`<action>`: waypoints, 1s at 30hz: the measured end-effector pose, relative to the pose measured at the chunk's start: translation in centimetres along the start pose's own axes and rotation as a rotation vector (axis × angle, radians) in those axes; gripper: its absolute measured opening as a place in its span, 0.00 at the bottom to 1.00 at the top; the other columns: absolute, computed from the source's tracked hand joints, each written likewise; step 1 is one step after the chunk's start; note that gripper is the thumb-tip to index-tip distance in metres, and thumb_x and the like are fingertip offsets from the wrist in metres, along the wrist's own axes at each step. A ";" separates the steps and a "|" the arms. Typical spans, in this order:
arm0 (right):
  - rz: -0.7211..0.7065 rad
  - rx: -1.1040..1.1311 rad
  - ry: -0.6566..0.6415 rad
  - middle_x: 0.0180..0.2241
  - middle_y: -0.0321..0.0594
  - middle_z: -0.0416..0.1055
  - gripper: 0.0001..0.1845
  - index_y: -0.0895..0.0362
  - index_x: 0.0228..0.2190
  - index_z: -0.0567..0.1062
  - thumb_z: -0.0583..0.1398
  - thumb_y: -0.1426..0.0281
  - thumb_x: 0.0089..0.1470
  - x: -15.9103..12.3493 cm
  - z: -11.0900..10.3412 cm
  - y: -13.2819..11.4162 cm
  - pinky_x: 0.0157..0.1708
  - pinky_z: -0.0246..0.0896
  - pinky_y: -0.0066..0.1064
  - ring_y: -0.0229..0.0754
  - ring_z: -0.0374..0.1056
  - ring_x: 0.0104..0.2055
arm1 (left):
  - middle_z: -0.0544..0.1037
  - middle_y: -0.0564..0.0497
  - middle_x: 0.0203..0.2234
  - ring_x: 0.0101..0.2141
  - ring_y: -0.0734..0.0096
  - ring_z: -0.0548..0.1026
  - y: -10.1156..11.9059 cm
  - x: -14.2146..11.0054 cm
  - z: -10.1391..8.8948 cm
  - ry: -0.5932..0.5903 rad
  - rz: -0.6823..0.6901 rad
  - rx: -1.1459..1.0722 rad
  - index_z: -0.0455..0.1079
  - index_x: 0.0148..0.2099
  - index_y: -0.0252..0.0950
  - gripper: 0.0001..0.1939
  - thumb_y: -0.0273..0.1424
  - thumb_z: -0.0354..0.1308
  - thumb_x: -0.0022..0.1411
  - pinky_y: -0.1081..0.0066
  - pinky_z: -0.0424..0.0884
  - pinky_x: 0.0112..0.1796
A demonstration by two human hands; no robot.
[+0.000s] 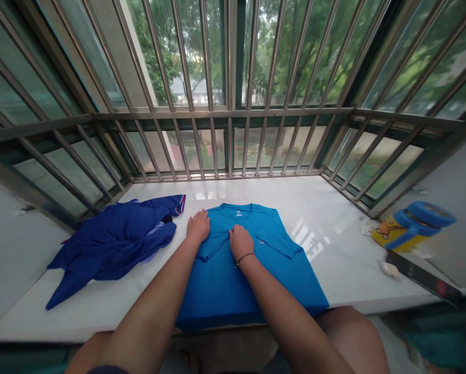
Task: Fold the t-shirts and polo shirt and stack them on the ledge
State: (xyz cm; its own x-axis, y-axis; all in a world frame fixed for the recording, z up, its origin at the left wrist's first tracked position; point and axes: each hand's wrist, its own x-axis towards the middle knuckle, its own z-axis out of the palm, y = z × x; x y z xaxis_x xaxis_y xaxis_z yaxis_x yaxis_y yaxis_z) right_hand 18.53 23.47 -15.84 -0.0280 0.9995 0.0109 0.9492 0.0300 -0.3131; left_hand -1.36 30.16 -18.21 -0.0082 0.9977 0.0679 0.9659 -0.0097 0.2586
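Observation:
A blue T-shirt (221,296) lies spread in front of me, neck away from me, with a small white logo below the collar. Its sleeves are turned in over the front, and its lower end hangs over the ledge's front edge. My left hand (199,227) lies on the shirt's left shoulder edge, fingers extended and partly over the white surface. On the chest, my right hand (241,243) is closed at the end of the left-side sleeve (216,246), its fingertips mostly hidden. A thin bracelet circles the right wrist.
A crumpled dark blue garment (119,239) lies on the left of the white ledge (295,197). On the right stand a blue-and-yellow jug (408,228), a dark flat box (423,278) and a small whitish object (389,269). Barred windows (229,111) enclose the ledge.

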 end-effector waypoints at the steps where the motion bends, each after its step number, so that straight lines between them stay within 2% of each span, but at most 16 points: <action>1: 0.004 0.005 0.001 0.52 0.53 0.78 0.15 0.57 0.51 0.77 0.54 0.63 0.76 0.1 -0.1 0.1 0.48 0.67 0.35 0.50 0.76 0.52 | 0.60 0.41 0.77 0.75 0.50 0.59 -0.1 0.0 0.1 -0.001 -0.006 0.001 0.62 0.77 0.38 0.30 0.38 0.39 0.80 0.41 0.53 0.72; 6: -0.018 0.025 0.020 0.51 0.49 0.79 0.15 0.55 0.50 0.77 0.52 0.63 0.77 -0.6 -1.2 1.9 0.48 0.65 0.33 0.47 0.76 0.51 | 0.57 0.40 0.78 0.76 0.49 0.56 -0.4 0.4 0.3 -0.027 -0.016 0.007 0.59 0.79 0.40 0.33 0.44 0.41 0.79 0.41 0.51 0.73; 9: -0.017 0.012 0.041 0.49 0.48 0.79 0.15 0.54 0.48 0.78 0.52 0.62 0.76 -1.9 -2.4 4.5 0.47 0.65 0.33 0.48 0.76 0.50 | 0.54 0.40 0.79 0.77 0.47 0.54 -0.1 0.5 0.0 -0.054 -0.038 0.025 0.55 0.80 0.40 0.34 0.45 0.42 0.79 0.39 0.49 0.73; 11: -0.009 -0.012 0.052 0.48 0.48 0.80 0.15 0.53 0.47 0.78 0.54 0.62 0.76 -2.6 -3.2 6.6 0.46 0.64 0.34 0.49 0.76 0.49 | 0.53 0.39 0.79 0.77 0.44 0.52 0.6 0.3 -0.2 -0.025 -0.054 0.050 0.53 0.81 0.39 0.34 0.42 0.43 0.79 0.35 0.46 0.73; 13: -0.004 -0.050 0.054 0.46 0.47 0.80 0.14 0.53 0.46 0.78 0.56 0.61 0.75 -3.0 -3.9 8.6 0.45 0.64 0.35 0.49 0.76 0.48 | 0.53 0.38 0.79 0.77 0.44 0.52 1.8 -0.3 -0.2 0.042 -0.011 0.067 0.53 0.81 0.37 0.33 0.37 0.43 0.78 0.34 0.43 0.73; 16: -0.023 -0.130 0.048 0.47 0.47 0.80 0.13 0.54 0.48 0.78 0.59 0.59 0.73 -2.7 -4.4 10.2 0.45 0.65 0.35 0.50 0.76 0.48 | 0.59 0.38 0.77 0.76 0.49 0.58 3.8 -1.8 0.4 0.065 0.156 0.044 0.60 0.78 0.35 0.31 0.33 0.42 0.78 0.42 0.44 0.75; 19: -0.044 -0.212 0.025 0.50 0.49 0.79 0.14 0.55 0.49 0.78 0.60 0.58 0.72 -1.6 -4.5 10.4 0.45 0.66 0.35 0.51 0.76 0.50 | 0.64 0.40 0.75 0.74 0.49 0.61 5.2 -3.5 1.6 -0.017 0.240 0.004 0.66 0.75 0.38 0.29 0.36 0.46 0.78 0.44 0.49 0.75; 22: -0.053 -0.240 0.003 0.50 0.51 0.79 0.13 0.56 0.47 0.79 0.57 0.62 0.73 -0.7 -4.3 10.1 0.45 0.66 0.36 0.52 0.76 0.50 | 0.60 0.42 0.77 0.76 0.49 0.57 5.6 -4.4 2.5 -0.048 0.229 -0.017 0.61 0.78 0.40 0.31 0.41 0.46 0.79 0.43 0.49 0.74; 26: -0.064 -0.236 0.004 0.49 0.53 0.79 0.15 0.57 0.47 0.80 0.55 0.65 0.74 -0.3 -4.2 9.9 0.46 0.66 0.37 0.53 0.77 0.51 | 0.56 0.41 0.78 0.77 0.50 0.54 5.5 -4.3 3.0 -0.050 0.211 -0.020 0.57 0.80 0.39 0.32 0.42 0.44 0.79 0.43 0.47 0.74; 30: -0.097 -0.207 -0.001 0.50 0.52 0.80 0.17 0.56 0.47 0.81 0.54 0.63 0.75 -0.2 -4.2 9.6 0.47 0.66 0.36 0.52 0.76 0.51 | 0.55 0.40 0.79 0.78 0.50 0.52 5.5 -4.0 3.0 -0.073 0.207 -0.021 0.56 0.80 0.37 0.33 0.43 0.44 0.80 0.43 0.46 0.74</action>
State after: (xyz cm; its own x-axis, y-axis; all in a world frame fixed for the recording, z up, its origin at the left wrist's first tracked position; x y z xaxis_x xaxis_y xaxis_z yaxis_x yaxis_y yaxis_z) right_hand 28.98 23.50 -14.91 -0.1230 0.9920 0.0301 0.9861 0.1256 -0.1087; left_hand 4.74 26.29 -19.97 0.2090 0.9765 0.0520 0.9394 -0.2152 0.2668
